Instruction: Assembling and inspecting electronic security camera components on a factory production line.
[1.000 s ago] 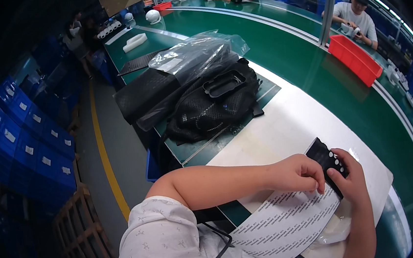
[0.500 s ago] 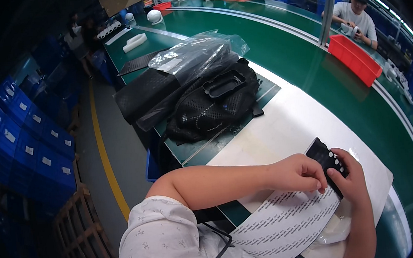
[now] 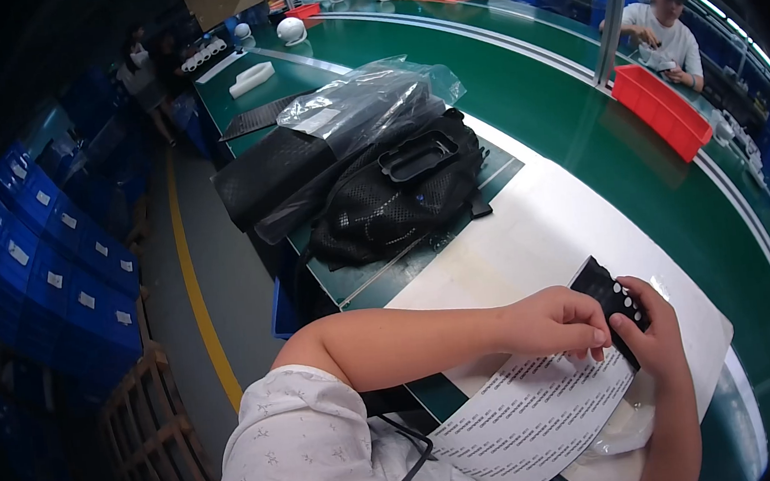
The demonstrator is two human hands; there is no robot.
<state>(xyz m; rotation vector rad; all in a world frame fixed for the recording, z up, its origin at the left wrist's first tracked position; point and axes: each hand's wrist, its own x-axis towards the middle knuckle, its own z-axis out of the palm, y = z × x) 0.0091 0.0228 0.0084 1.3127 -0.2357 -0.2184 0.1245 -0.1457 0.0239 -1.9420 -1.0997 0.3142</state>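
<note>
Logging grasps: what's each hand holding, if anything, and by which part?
Right hand: black sheet with white dots, gripped at its dotted right edge. Left hand: curled; hold cannot be told.

White board (image 3: 552, 212) free ahead, black bag (image 3: 369, 219) left

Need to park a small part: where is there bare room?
The white board is bare between the black mesh bag and left hand; so is the green surface between that board and the red bin. Crowded: the board's near end, with right hand, printed sheet and black piece.
</note>
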